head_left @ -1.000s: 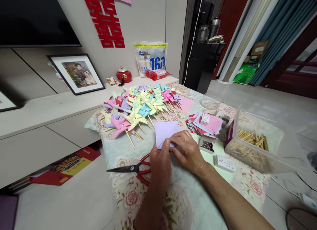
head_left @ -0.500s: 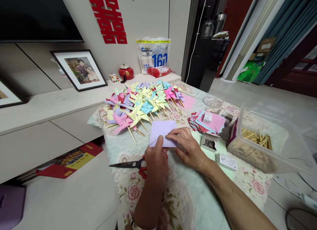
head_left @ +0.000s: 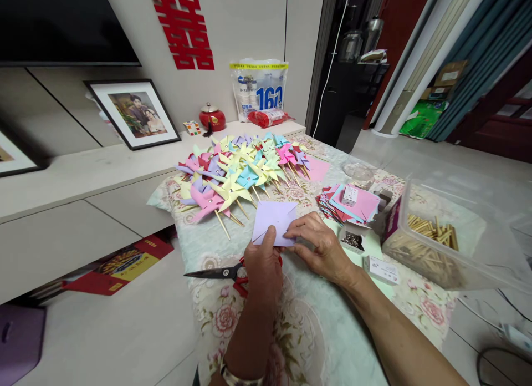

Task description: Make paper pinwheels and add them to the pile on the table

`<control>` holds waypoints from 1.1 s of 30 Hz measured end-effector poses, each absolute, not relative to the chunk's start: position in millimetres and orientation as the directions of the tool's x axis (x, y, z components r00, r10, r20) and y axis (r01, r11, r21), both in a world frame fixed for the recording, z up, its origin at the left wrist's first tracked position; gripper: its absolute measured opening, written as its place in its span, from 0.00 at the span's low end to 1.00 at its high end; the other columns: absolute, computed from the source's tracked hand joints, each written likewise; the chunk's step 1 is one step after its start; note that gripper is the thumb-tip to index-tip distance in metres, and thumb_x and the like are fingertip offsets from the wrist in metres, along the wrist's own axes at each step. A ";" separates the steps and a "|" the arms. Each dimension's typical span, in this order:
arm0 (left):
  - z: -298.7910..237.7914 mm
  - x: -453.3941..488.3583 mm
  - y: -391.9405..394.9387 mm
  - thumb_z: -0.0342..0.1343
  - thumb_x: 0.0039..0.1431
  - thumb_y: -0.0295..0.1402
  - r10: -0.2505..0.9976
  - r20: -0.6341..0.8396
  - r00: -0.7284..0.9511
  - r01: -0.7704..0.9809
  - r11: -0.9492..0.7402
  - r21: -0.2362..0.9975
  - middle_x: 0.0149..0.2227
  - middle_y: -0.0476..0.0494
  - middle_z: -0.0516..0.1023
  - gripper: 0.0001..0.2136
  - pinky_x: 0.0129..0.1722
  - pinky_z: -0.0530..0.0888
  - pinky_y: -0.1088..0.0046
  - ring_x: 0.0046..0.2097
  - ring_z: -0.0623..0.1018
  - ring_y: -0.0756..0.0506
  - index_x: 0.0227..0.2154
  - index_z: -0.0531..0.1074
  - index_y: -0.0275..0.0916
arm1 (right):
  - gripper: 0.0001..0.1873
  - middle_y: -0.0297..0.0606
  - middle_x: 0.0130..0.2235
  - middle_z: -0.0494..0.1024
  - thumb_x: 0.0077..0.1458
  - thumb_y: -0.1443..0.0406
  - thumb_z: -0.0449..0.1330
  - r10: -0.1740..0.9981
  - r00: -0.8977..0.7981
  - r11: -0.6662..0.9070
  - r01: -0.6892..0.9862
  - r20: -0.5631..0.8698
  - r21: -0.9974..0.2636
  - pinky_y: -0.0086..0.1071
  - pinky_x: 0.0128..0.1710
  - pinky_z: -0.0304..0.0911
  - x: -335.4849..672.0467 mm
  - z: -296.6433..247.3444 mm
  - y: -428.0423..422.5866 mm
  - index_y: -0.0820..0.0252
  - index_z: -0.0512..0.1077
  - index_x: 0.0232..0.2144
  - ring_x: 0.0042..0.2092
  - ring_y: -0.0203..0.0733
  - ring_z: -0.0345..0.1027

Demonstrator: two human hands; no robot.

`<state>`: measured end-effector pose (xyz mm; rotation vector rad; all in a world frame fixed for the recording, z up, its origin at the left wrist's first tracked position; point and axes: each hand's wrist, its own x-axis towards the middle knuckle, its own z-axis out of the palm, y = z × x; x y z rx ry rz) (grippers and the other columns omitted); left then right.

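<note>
A square sheet of purple paper (head_left: pixel 270 217), with slits running in from its corners and a small mark at its centre, is held flat above the table. My left hand (head_left: pixel 265 264) grips its lower edge, thumb on top and fingers hidden beneath. At the lower right corner, my right hand (head_left: pixel 318 244) has its thumb and fingers closed on the paper. Scissors (head_left: pixel 220 272) with red handles lie beside my left hand, the handles partly covered by it. Beyond the paper is a pile of finished paper pinwheels (head_left: pixel 230 192) on sticks.
To the right, a small box of metal fasteners (head_left: pixel 352 240) stands open beside a white box (head_left: pixel 381 269). Behind them lies a stack of coloured paper squares (head_left: pixel 361 202). A clear plastic bin (head_left: pixel 419 264) holds many short wooden sticks. Floral cloth covers the table (head_left: pixel 224 319).
My right fingers have slid slightly away from the paper's middle toward its lower right corner. My left hand keeps its hold. The whole view has shifted slightly.
</note>
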<state>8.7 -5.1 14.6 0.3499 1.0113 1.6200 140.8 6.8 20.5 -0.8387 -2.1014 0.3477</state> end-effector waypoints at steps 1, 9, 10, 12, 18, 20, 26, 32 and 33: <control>14.5 8.8 -5.1 0.67 0.43 0.36 0.903 -0.280 -0.326 -0.627 0.016 0.779 0.26 0.49 0.77 0.11 0.28 0.69 0.74 0.28 0.74 0.49 0.27 0.74 0.36 | 0.09 0.41 0.41 0.77 0.61 0.70 0.61 0.673 -0.435 0.738 0.445 0.598 -0.507 0.43 0.45 0.64 140.9 20.5 6.9 0.56 0.76 0.43 0.44 0.47 0.66; 13.2 8.0 -6.2 0.66 0.46 0.34 0.917 -0.274 -0.289 -0.546 0.077 0.834 0.26 0.51 0.76 0.09 0.26 0.65 0.76 0.25 0.68 0.52 0.30 0.77 0.36 | 0.06 0.39 0.36 0.76 0.64 0.68 0.59 0.670 -0.444 0.742 0.432 0.595 -0.513 0.40 0.43 0.63 140.4 23.7 7.0 0.56 0.77 0.36 0.41 0.44 0.65; 13.1 7.8 -6.4 0.66 0.46 0.34 0.920 -0.274 -0.282 -0.543 0.082 0.836 0.26 0.51 0.76 0.09 0.27 0.65 0.76 0.25 0.69 0.52 0.30 0.77 0.36 | 0.06 0.39 0.36 0.76 0.64 0.68 0.59 0.671 -0.443 0.741 0.428 0.594 -0.518 0.40 0.43 0.63 140.4 24.0 6.7 0.56 0.77 0.36 0.40 0.44 0.65; 13.4 8.1 -6.7 0.66 0.45 0.34 0.925 -0.266 -0.271 -0.566 0.070 0.821 0.27 0.50 0.77 0.09 0.28 0.67 0.75 0.27 0.71 0.50 0.30 0.77 0.37 | 0.06 0.38 0.35 0.76 0.64 0.68 0.59 0.676 -0.432 0.737 0.420 0.597 -0.529 0.40 0.42 0.62 140.6 24.3 6.3 0.57 0.76 0.35 0.39 0.44 0.65; 18.7 10.5 -8.9 0.65 0.45 0.31 0.935 -0.242 -0.258 -0.582 0.050 0.811 0.31 0.46 0.80 0.07 0.37 0.73 0.70 0.39 0.79 0.42 0.30 0.77 0.38 | 0.04 0.37 0.32 0.76 0.61 0.68 0.61 0.753 -0.345 0.656 0.453 0.560 -0.603 0.39 0.41 0.63 139.8 23.4 5.8 0.57 0.76 0.33 0.39 0.44 0.68; 19.7 11.1 -9.7 0.64 0.46 0.31 0.938 -0.233 -0.255 -0.579 0.045 0.814 0.33 0.45 0.81 0.08 0.38 0.74 0.69 0.42 0.79 0.41 0.31 0.77 0.38 | 0.05 0.37 0.33 0.77 0.61 0.67 0.62 0.784 -0.316 0.619 0.456 0.534 -0.639 0.38 0.41 0.63 138.7 23.7 5.2 0.56 0.76 0.32 0.39 0.44 0.69; 18.1 13.1 -9.6 0.65 0.45 0.32 0.947 -0.230 -0.227 -0.629 0.038 0.776 0.38 0.44 0.82 0.13 0.36 0.74 0.69 0.40 0.79 0.42 0.36 0.76 0.39 | 0.07 0.36 0.31 0.77 0.60 0.67 0.61 0.854 -0.247 0.519 0.467 0.457 -0.716 0.37 0.39 0.63 135.6 25.3 2.7 0.57 0.75 0.29 0.37 0.43 0.69; 17.0 13.9 -9.8 0.65 0.46 0.33 0.952 -0.239 -0.191 -0.639 0.064 0.767 0.37 0.44 0.82 0.12 0.33 0.73 0.70 0.36 0.78 0.43 0.36 0.77 0.40 | 0.09 0.36 0.29 0.76 0.59 0.65 0.62 0.893 -0.187 0.445 0.492 0.408 -0.748 0.36 0.37 0.63 135.1 25.6 2.6 0.57 0.73 0.25 0.35 0.42 0.69; 17.3 14.0 -10.0 0.65 0.45 0.33 0.952 -0.241 -0.186 -0.645 0.067 0.761 0.36 0.44 0.82 0.11 0.32 0.72 0.70 0.36 0.78 0.43 0.35 0.77 0.41 | 0.10 0.36 0.28 0.76 0.59 0.65 0.62 0.898 -0.182 0.435 0.495 0.400 -0.752 0.36 0.37 0.63 135.1 25.7 2.7 0.57 0.73 0.25 0.35 0.42 0.69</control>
